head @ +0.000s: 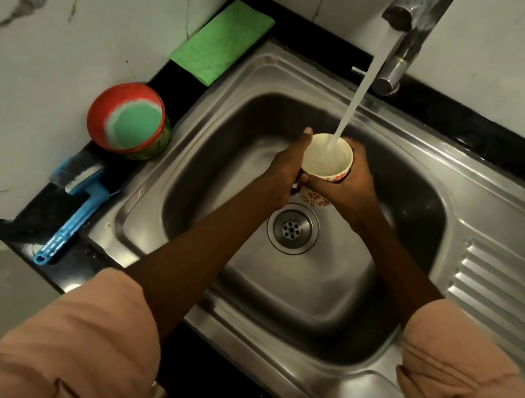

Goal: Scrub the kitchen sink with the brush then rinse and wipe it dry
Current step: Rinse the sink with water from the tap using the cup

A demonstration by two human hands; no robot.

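The cup (327, 161) is gripped by the left hand (284, 171) and right hand (352, 186) under the tap stream (359, 86); overfilling could bring a wet slip.

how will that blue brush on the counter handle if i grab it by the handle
The blue brush looks like moulded plastic, so probably stiff and light. Its bristle head seems bulkier than the slim handle, so it may feel head-heavy. Water is running nearby, so the handle could be slick.
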